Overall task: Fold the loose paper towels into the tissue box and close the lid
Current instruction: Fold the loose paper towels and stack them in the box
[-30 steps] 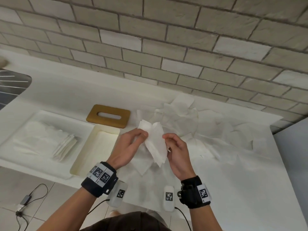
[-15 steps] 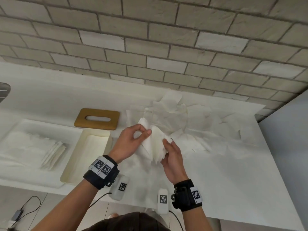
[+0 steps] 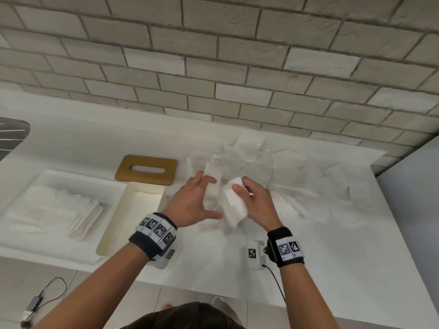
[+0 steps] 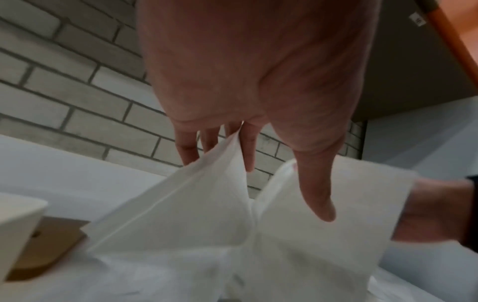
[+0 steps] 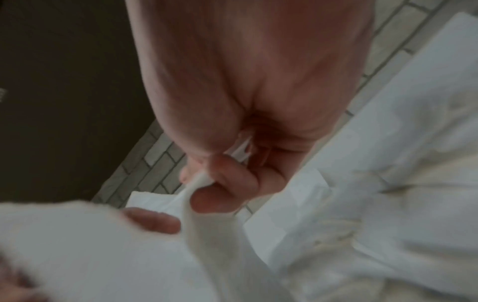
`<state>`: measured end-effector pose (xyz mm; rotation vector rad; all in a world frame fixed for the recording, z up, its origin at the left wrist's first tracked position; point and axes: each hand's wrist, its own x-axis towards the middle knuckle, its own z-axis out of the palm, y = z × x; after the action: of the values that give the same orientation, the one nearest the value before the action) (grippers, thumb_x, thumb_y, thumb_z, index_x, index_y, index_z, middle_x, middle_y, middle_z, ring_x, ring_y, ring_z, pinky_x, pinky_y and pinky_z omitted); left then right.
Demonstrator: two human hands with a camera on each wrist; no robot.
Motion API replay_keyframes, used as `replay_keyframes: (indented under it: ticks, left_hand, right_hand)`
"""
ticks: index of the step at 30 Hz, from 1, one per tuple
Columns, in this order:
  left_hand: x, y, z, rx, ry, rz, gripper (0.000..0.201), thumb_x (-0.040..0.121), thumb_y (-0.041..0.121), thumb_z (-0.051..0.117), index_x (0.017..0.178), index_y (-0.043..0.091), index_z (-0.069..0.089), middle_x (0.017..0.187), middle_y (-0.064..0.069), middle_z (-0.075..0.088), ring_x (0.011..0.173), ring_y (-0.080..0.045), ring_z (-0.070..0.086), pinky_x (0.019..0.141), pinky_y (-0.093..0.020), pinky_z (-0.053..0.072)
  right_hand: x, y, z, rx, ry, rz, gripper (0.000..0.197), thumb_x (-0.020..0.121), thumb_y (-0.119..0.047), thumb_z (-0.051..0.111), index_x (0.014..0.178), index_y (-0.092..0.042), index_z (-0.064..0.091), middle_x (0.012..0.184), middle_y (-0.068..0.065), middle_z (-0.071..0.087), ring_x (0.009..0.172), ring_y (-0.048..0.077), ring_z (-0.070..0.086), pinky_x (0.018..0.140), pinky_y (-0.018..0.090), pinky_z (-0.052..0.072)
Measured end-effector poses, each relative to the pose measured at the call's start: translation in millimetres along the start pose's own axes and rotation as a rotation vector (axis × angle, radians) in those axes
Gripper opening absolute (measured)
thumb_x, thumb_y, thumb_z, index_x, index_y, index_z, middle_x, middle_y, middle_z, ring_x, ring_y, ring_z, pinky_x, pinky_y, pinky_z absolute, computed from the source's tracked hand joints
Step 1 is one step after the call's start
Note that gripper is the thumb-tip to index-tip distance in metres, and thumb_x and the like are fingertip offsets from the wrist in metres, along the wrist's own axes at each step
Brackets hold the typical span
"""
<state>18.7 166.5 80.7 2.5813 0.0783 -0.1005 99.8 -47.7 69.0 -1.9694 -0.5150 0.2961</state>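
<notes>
1. Left hand (image 3: 193,203): fingers straight and spread, thumb out toward the person; in the left wrist view a corner of the white paper towel sheet (image 3: 234,205) is caught between two straight fingers (image 4: 247,147). Nothing curled around it.
2. Right hand (image 3: 257,203): thumb and curled fingers pinch the same sheet's other edge; the right wrist view shows the thumb (image 5: 222,190) clamped on a gathered fold.
3. The sheet is lifted between both hands, creased down the middle, sagging toward the white countertop (image 3: 332,257).
4. Loose pile of white paper towels (image 3: 285,172) lies spread on the countertop behind and to the right of the hands, reaching the grey brick wall (image 3: 237,67).
5. Cream rectangular tissue box (image 3: 133,217), open-topped, sits just left of the left wrist, near the counter's front edge. Contents hard to tell.
6. Tan wooden lid with an oval slot (image 3: 146,170) lies flat on the counter just behind the box, off it.
7. White shallow tray (image 3: 47,179) left of the box holds a stack of folded white towels (image 3: 86,217).
8. Both wrists wear black bands with printed marker tags.
9. Dark cable and adapter on the floor at lower left.
</notes>
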Motion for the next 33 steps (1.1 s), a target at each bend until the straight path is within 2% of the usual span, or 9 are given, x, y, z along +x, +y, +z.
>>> replay_keyframes:
  ticks: [4, 7, 13, 16, 19, 26, 28, 31, 33]
  left_hand:
    - [12, 9, 7, -0.257, 0.01, 0.051, 0.102, 0.063, 0.055, 0.098, 0.147, 0.026, 0.049, 0.143, 0.014, 0.049, 0.142, -0.007, 0.038, 0.117, -0.033, 0.039]
    - [19, 8, 4, -0.501, 0.093, 0.147, 0.064, 0.072, 0.042, 0.097, 0.129, 0.025, 0.073, 0.134, 0.01, 0.064, 0.125, -0.003, 0.059, 0.108, -0.025, 0.047]
    - [20, 2, -6, -0.639, 0.229, 0.108, 0.02, 0.092, 0.037, 0.082, 0.111, 0.031, 0.083, 0.132, 0.019, 0.069, 0.126, 0.006, 0.061, 0.104, -0.015, 0.044]
    - [17, 1, -10, -0.657, 0.218, 0.079, 0.018, 0.099, 0.041, 0.074, 0.108, 0.029, 0.083, 0.126, 0.029, 0.07, 0.128, 0.006, 0.059, 0.107, -0.021, 0.046]
    - [15, 3, -11, -0.683, 0.219, 0.047, 0.02, 0.097, 0.038, 0.077, 0.111, 0.026, 0.081, 0.127, 0.02, 0.069, 0.121, 0.005, 0.062, 0.103, -0.02, 0.049]
    - [19, 7, -19, -0.964, 0.18, 0.024, 0.024, 0.097, 0.028, 0.078, 0.12, 0.019, 0.078, 0.127, -0.004, 0.074, 0.117, -0.023, 0.072, 0.1, -0.042, 0.059]
    - [21, 7, -20, -0.946, 0.253, 0.015, 0.02, 0.104, 0.031, 0.069, 0.114, 0.017, 0.079, 0.121, -0.003, 0.075, 0.115, -0.022, 0.071, 0.099, -0.041, 0.057]
    - [21, 13, -21, -0.972, 0.34, -0.025, 0.041, 0.109, 0.04, 0.058, 0.088, 0.006, 0.069, 0.094, -0.012, 0.067, 0.092, -0.017, 0.064, 0.087, -0.041, 0.048]
    - [18, 18, -23, -1.011, 0.373, -0.046, 0.044, 0.11, 0.04, 0.057, 0.082, 0.007, 0.066, 0.088, -0.006, 0.064, 0.085, -0.015, 0.061, 0.085, -0.038, 0.047]
  right_hand:
    - [10, -31, -7, -0.01, -0.166, -0.109, 0.031, 0.107, -0.039, 0.065, 0.079, -0.029, 0.056, 0.073, -0.006, 0.054, 0.071, 0.007, 0.05, 0.066, 0.03, 0.04]
    - [16, -54, -17, 0.036, -0.151, -0.155, 0.028, 0.108, -0.034, 0.065, 0.081, -0.029, 0.063, 0.076, -0.013, 0.06, 0.074, 0.006, 0.056, 0.068, 0.028, 0.042]
    - [18, -59, -34, 0.234, 0.042, -0.123, 0.019, 0.102, -0.028, 0.074, 0.116, -0.019, 0.064, 0.115, -0.003, 0.071, 0.104, 0.013, 0.068, 0.081, 0.023, 0.053]
    - [14, -52, -32, 0.244, 0.056, -0.077, 0.04, 0.09, -0.019, 0.089, 0.119, -0.02, 0.061, 0.116, -0.003, 0.07, 0.106, 0.016, 0.071, 0.087, 0.033, 0.062]
    - [14, -45, -25, 0.256, 0.096, -0.063, 0.036, 0.091, -0.015, 0.087, 0.117, -0.019, 0.062, 0.111, -0.002, 0.074, 0.101, 0.021, 0.074, 0.088, 0.044, 0.063]
    - [22, -61, -26, 0.283, 0.082, -0.13, 0.03, 0.087, -0.013, 0.09, 0.108, -0.014, 0.068, 0.099, 0.003, 0.075, 0.082, 0.022, 0.073, 0.07, 0.037, 0.06]
    - [26, -65, -30, 0.325, 0.038, -0.134, 0.027, 0.086, -0.009, 0.09, 0.104, -0.011, 0.071, 0.102, 0.003, 0.075, 0.087, 0.018, 0.073, 0.075, 0.035, 0.059]
    - [30, -72, -38, 0.326, -0.065, -0.116, 0.047, 0.085, -0.006, 0.09, 0.124, -0.017, 0.066, 0.114, 0.002, 0.077, 0.104, 0.021, 0.077, 0.09, 0.038, 0.064]
    - [34, -75, -39, 0.309, -0.1, -0.098, 0.057, 0.089, -0.008, 0.088, 0.135, -0.025, 0.059, 0.109, 0.007, 0.078, 0.101, 0.027, 0.077, 0.09, 0.042, 0.064]
